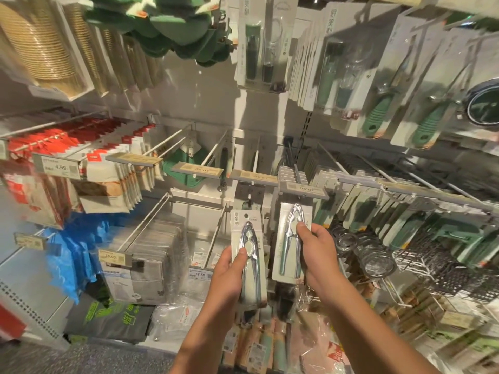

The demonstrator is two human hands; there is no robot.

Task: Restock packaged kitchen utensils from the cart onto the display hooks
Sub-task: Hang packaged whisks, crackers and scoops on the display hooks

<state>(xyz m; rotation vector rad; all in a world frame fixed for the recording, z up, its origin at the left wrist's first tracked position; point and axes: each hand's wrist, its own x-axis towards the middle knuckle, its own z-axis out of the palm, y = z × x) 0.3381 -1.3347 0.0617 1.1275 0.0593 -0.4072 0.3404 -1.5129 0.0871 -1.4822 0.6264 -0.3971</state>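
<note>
The person stands close to the display wall (205, 98), each hand holding one carded nutcracker in front of the middle row of hooks. The left hand (228, 273) grips the left nutcracker pack (248, 255) by its lower half, thumb pressed flat on the front of the card and the other fingers curled behind it, so the pack stands upright and clear of any hook. The right hand (317, 252) pinches the right nutcracker pack (293, 242) at mid-height, thumb on the clear blister and fingers wrapped round the card's right edge. That pack's top sits just under a grey price-tag holder (303, 188) at the front end of a hook (297, 171); whether the card is already threaded onto it I cannot tell. Similar white cards (290, 172) hang further back on that hook.
</note>
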